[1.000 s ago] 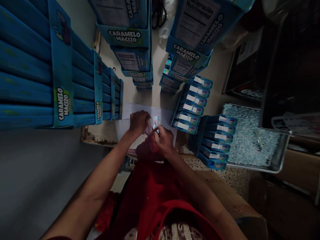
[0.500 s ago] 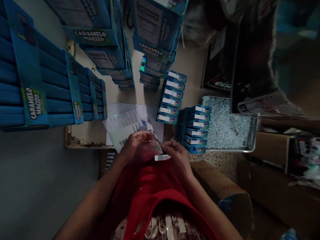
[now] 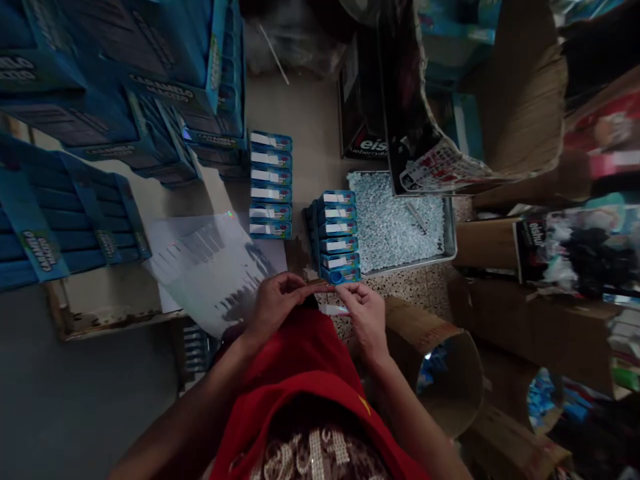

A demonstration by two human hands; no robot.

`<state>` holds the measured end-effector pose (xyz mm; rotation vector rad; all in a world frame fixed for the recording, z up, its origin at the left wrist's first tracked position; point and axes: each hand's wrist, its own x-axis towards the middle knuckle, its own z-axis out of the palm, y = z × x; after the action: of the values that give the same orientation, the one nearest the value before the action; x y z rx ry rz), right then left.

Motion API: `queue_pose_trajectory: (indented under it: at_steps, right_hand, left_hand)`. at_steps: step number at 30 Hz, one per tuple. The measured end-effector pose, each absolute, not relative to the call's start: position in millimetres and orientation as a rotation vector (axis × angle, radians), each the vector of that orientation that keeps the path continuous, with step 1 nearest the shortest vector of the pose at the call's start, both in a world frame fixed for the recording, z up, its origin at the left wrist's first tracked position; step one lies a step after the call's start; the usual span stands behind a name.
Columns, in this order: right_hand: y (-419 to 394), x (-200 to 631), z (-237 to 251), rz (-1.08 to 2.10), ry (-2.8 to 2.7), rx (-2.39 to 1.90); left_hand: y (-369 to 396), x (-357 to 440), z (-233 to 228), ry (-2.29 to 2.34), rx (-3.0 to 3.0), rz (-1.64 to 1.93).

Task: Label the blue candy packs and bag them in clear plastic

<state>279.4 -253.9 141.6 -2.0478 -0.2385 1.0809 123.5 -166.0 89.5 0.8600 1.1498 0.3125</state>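
My left hand (image 3: pixel 279 300) is closed, its thumb and forefinger stretched to meet the fingertips of my right hand. What lies between those fingers is too small and dim to make out. My right hand (image 3: pixel 365 313) is closed in a pinch, and a narrow white strip (image 3: pixel 334 310) sticks out from under its fingers. Just beyond the fingertips stands a row of blue packets (image 3: pixel 340 245) with white strips on their ends. Left of my left hand, a translucent sheet with pale strips (image 3: pixel 200 267) lies on white paper (image 3: pixel 273 257) and hangs over the table edge.
A second row of blue packets (image 3: pixel 271 185) stands farther back. On the right is a metal tray (image 3: pixel 453 247) full of small pale pieces, with a metal tool (image 3: pixel 416 217) in it. Blue boxes (image 3: pixel 165 73) are stacked at left. Open cardboard boxes (image 3: pixel 450 393) stand below right.
The view has swung right, showing more boxes there. My left hand has come away from the clear sheet's corner, and its fingertips now meet those of my right hand.
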Motion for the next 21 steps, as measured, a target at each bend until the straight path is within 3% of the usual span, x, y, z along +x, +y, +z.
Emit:
queue_pose_trajectory:
  at_steps: [9,21]
  right_hand:
    - [-256.6,315.5,124.7,0.686,-0.684,-2.430]
    - [-247.8,326.6,100.1,0.789,-0.562,-2.448]
  left_hand:
    - [-172.3,162.4,87.8,1.230,1.143,0.379]
    - [-172.5,174.2,62.4,1.227,0.937,0.336]
